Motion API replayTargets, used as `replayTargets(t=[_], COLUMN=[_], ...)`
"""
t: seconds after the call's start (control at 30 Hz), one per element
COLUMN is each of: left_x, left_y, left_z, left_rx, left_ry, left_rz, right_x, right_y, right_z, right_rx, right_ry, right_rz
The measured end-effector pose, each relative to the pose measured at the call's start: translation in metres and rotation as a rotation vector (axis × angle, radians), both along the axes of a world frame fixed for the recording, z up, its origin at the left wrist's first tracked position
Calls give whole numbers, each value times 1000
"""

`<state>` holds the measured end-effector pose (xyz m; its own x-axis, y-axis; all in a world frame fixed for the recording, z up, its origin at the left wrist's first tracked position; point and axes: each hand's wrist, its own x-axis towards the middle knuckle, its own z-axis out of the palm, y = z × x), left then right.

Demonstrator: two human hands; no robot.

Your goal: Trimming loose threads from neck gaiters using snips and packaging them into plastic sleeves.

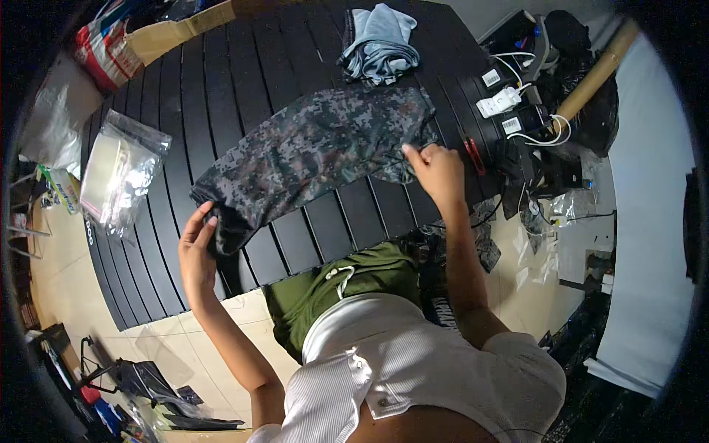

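A dark digital-camouflage garment (317, 148) lies stretched long across the black slatted table (299, 240), slightly wrinkled; its exact kind I cannot tell. At its left end, a shiny black opening or lining (235, 227) shows, and my left hand (198, 251) pinches the edge there between thumb and fingers. My right hand (441, 176) has curled fingers and a raised thumb, closed on the garment's near right edge. Beyond the garment, close to the table's far side, sits a rolled bundle of light blue-grey cloth (380, 44).
Clear plastic bags (125, 173) rest on the table's left part. To the right are red-handled scissors (473, 155), a white plug adapter (499, 102) with cables, and black boxes. A cardboard box (177, 33) stands at the far left; a cardboard tube (597, 77) leans at right.
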<state>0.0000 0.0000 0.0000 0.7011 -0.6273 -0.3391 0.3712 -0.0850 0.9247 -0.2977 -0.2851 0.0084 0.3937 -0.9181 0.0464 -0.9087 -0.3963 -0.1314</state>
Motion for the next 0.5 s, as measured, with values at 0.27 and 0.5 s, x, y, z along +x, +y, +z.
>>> replayTargets(t=[0.27,0.5], left_x=[7,-4], left_y=[16,15], left_z=[38,28], left_rx=[-187,13], left_ry=[-146,-89], left_rz=[184,176], right_x=[-46,1], right_y=[-50,-17], right_z=[-6,15], right_rx=[10,318], right_ry=[-1129,-362], right_rz=[246,-116])
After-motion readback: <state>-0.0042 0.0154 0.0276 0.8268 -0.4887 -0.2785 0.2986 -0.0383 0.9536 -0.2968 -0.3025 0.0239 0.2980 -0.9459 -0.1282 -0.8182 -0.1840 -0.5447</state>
